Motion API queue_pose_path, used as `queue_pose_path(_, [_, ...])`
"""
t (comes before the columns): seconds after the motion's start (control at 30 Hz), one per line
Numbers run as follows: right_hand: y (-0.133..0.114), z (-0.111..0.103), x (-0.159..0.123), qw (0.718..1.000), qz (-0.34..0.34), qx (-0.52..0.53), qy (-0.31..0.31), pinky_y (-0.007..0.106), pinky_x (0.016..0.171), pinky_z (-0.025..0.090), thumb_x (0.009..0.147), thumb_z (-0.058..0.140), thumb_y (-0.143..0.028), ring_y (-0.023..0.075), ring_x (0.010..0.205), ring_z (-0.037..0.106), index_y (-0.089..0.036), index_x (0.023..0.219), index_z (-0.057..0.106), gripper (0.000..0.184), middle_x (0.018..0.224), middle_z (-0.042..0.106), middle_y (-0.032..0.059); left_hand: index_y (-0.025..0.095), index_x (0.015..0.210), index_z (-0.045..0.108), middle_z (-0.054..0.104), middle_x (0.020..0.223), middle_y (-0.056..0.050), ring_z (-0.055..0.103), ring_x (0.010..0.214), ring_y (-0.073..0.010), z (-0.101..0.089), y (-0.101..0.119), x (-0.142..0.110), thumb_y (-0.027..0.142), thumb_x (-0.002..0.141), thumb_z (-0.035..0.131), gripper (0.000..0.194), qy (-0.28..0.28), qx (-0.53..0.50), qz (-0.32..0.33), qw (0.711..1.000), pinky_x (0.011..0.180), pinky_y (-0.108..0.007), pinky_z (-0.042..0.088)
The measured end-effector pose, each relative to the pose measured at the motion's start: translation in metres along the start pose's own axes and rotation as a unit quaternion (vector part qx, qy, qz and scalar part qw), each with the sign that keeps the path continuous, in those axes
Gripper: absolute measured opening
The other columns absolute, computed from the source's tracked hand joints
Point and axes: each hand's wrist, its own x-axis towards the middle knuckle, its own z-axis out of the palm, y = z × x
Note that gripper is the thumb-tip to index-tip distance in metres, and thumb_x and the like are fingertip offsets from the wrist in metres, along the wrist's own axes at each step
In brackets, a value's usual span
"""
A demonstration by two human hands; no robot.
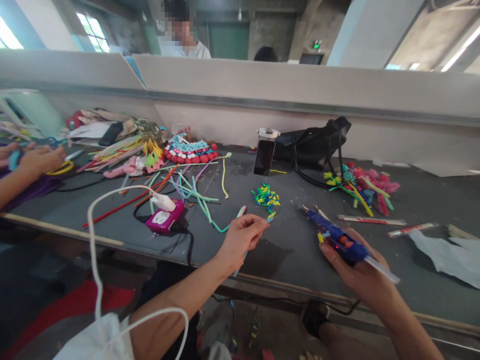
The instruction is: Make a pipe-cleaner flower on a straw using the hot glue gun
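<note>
Blue glue gun (325,225) has 1 whitish stick (383,270) protruding behind.

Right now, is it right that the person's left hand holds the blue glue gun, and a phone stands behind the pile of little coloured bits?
Not quite: the head view shows the blue glue gun in the person's right hand, not the left hand. The phone does stand behind the pile of little coloured bits.

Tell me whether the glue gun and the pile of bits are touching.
Apart. The head view shows dark table between the glue gun, held in the right hand, and the pile of bits.
</note>
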Motion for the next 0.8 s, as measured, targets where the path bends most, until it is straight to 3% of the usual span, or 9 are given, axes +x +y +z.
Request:
queue_pose_path(0.13, [0.041, -0.008, 0.010, 0.984, -0.126, -0.126, -0.004, 0.033, 0.073, 0.049, 0.084, 0.058, -0.046, 0.0236, 0.081, 0.063, -0.020, 0.098, 0.057, 0.030, 0.088, 0.065, 0.0078, 0.012, 0.071, 0.063, 0.039, 0.050, 0.007, 0.025, 0.039, -0.0019, -0.003, -0.002, 0.003, 0.036, 0.071, 0.073, 0.026, 0.000, 0.000, 0.007, 1.000, 0.041, -0.022, 0.010])
queue_pose_path(0.2, [0.062, -0.009, 0.013, 0.972, -0.155, -0.175, -0.009, 0.035, 0.071, 0.048, 0.083, 0.057, -0.046, 0.0255, 0.082, 0.062, -0.019, 0.092, 0.056, 0.028, 0.086, 0.064, 0.0095, 0.012, 0.073, 0.063, 0.038, 0.049, 0.008, 0.025, 0.039, -0.0021, -0.004, -0.003, 0.004, 0.037, 0.072, 0.073, 0.026, -0.005, 0.003, 0.008, 1.000, 0.041, -0.022, 0.011])
queue_pose_path(0.37, [0.103, -0.003, 0.014, 0.965, -0.107, -0.232, -0.061, 0.036, 0.073, 0.048, 0.078, 0.060, -0.044, 0.0269, 0.087, 0.061, -0.020, 0.090, 0.056, 0.027, 0.093, 0.065, 0.0104, 0.012, 0.074, 0.064, 0.037, 0.048, 0.007, 0.024, 0.040, -0.0024, -0.006, -0.002, 0.005, 0.036, 0.073, 0.072, 0.026, -0.006, 0.006, 0.010, 1.000, 0.041, -0.022, 0.011])
queue_pose_path(0.5, [0.122, 0.006, 0.015, 0.969, -0.050, -0.212, -0.115, 0.039, 0.081, 0.048, 0.075, 0.061, -0.045, 0.0286, 0.095, 0.062, -0.020, 0.098, 0.059, 0.034, 0.101, 0.066, 0.0107, 0.012, 0.073, 0.065, 0.037, 0.049, 0.007, 0.024, 0.040, -0.0023, -0.008, 0.000, 0.006, 0.036, 0.074, 0.072, 0.025, 0.001, 0.000, 0.018, 1.000, 0.041, -0.022, 0.012])
queue_pose_path(0.67, [0.126, 0.010, 0.020, 0.979, -0.028, -0.156, -0.131, 0.044, 0.090, 0.047, 0.073, 0.063, -0.055, 0.0302, 0.100, 0.063, -0.018, 0.107, 0.062, 0.050, 0.107, 0.066, 0.0122, 0.013, 0.073, 0.065, 0.038, 0.051, 0.007, 0.025, 0.040, -0.0022, -0.011, 0.001, 0.009, 0.035, 0.074, 0.072, 0.024, 0.008, -0.008, 0.034, 0.999, 0.040, -0.021, 0.013])
queue_pose_path(0.8, [0.122, 0.000, 0.022, 0.979, -0.042, -0.133, -0.146, 0.046, 0.090, 0.048, 0.075, 0.063, -0.056, 0.0307, 0.100, 0.063, -0.019, 0.110, 0.063, 0.051, 0.107, 0.067, 0.0116, 0.013, 0.071, 0.065, 0.038, 0.051, 0.007, 0.025, 0.041, -0.0022, -0.010, 0.003, 0.008, 0.035, 0.073, 0.073, 0.024, 0.007, -0.013, 0.027, 1.000, 0.040, -0.021, 0.013])
